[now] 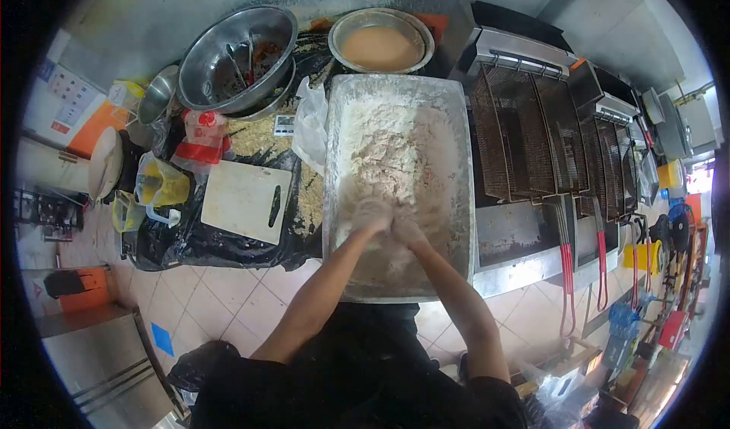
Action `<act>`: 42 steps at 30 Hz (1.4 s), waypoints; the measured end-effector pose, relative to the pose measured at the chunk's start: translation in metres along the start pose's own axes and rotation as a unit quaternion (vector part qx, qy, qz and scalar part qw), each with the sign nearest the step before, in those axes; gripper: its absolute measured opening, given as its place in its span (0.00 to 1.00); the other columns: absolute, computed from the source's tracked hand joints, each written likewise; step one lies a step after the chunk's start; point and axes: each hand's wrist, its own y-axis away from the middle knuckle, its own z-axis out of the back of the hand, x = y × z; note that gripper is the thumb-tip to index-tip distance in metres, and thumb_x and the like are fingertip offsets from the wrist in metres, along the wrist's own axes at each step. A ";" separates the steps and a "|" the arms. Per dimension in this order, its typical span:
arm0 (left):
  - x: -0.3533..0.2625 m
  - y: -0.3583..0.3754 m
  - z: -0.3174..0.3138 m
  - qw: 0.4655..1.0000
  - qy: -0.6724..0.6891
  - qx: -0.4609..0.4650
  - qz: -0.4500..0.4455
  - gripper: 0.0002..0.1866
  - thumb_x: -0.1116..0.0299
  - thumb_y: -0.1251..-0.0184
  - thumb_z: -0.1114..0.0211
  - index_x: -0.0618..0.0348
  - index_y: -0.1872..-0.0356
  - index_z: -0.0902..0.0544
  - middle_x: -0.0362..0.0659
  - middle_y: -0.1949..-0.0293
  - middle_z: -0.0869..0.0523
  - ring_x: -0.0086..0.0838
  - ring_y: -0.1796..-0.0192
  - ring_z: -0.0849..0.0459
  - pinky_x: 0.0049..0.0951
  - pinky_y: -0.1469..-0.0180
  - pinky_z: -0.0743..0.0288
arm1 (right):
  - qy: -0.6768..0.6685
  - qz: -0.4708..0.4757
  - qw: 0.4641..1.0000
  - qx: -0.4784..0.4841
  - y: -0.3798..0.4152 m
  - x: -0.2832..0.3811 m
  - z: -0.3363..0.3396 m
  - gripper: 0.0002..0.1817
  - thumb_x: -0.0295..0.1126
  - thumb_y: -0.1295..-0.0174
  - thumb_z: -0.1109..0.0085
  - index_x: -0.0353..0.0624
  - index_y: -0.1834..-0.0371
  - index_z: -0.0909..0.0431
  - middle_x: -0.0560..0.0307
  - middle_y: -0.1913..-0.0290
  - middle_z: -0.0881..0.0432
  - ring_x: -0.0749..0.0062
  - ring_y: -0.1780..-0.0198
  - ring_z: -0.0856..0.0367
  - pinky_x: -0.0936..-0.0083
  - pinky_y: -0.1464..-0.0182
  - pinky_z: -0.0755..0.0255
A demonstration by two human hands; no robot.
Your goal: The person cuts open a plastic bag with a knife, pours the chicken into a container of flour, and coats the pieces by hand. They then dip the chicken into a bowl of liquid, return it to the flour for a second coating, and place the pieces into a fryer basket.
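Observation:
A large rectangular metal tray [463, 163] holds white flour with clumpy, coated pieces [388, 151] heaped toward its middle. Both hands are down in the flour, close side by side at the near edge of the heap. Flour covers my left hand [371, 217], and its fingers are blurred and partly buried. My right hand [407, 230] is just to its right, also floury, with its fingers hidden in the flour. Whether either hand holds a piece cannot be made out.
Behind the tray sits a bowl of beige liquid [380, 47]. To the left are a big steel bowl [196, 72] with tongs, a white cutting board [237, 201] and a yellowish pitcher [163, 182]. Wire fryer baskets [525, 132] with red handles [566, 265] stand on the right.

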 end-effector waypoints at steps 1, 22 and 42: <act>-0.004 -0.015 0.016 0.987 0.081 0.135 -0.013 0.15 0.64 0.40 0.51 0.62 0.72 0.19 0.49 0.68 0.17 0.34 0.67 0.20 0.35 0.58 0.28 | -0.030 -0.005 0.999 -0.038 -0.006 -0.002 -0.009 0.27 0.44 0.39 0.59 0.33 0.44 0.35 0.42 0.60 0.23 0.62 0.57 0.23 0.68 0.56 0.29; -0.025 -0.123 0.145 0.944 0.138 0.289 -0.082 0.24 0.57 0.63 0.31 0.57 0.61 0.17 0.51 0.62 0.17 0.36 0.58 0.18 0.33 0.52 0.28 | 0.075 0.193 0.951 -0.230 -0.124 -0.090 0.050 0.21 0.37 0.48 0.52 0.32 0.55 0.26 0.46 0.62 0.20 0.62 0.51 0.26 0.70 0.47 0.34; -0.014 -0.159 0.021 0.976 0.062 0.096 -0.187 0.26 0.69 0.52 0.40 0.57 0.47 0.27 0.51 0.48 0.24 0.40 0.46 0.26 0.32 0.43 0.33 | 0.044 -0.021 0.991 -0.125 -0.177 -0.095 0.056 0.13 0.29 0.44 0.50 0.37 0.56 0.26 0.53 0.64 0.21 0.65 0.65 0.21 0.72 0.65 0.27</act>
